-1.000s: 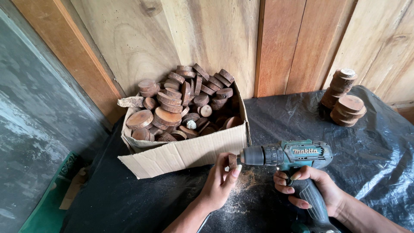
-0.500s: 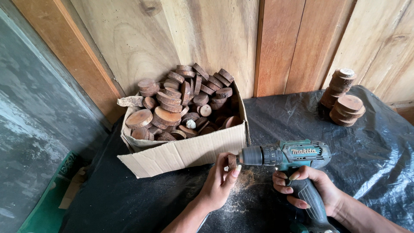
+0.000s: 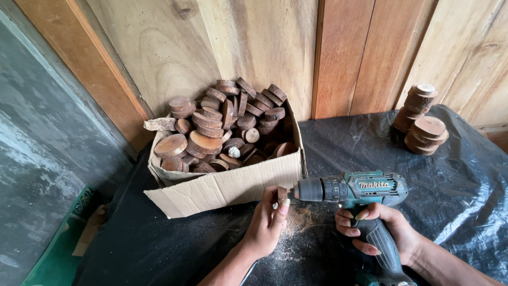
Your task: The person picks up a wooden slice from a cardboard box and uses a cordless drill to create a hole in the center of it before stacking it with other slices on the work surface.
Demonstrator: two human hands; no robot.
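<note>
Wooden disc (image 3: 282,195) — left hand (image 3: 264,225), drill (image 3: 352,189) touching.

The scene is lit evenly by soft daylight, and no hard shadows are cast. Pale sheen is seen on the creases of the black plastic sheet (image 3: 465,190) at the right, while its folds at the lower left are left dark. The wooden wall (image 3: 254,47) is brightly and warmly rendered. Deep shade is held inside the cardboard box (image 3: 222,185) between the stacked pieces. Focus is sharp throughout; slight wide-angle stretching is noticed toward the left edge.
</note>
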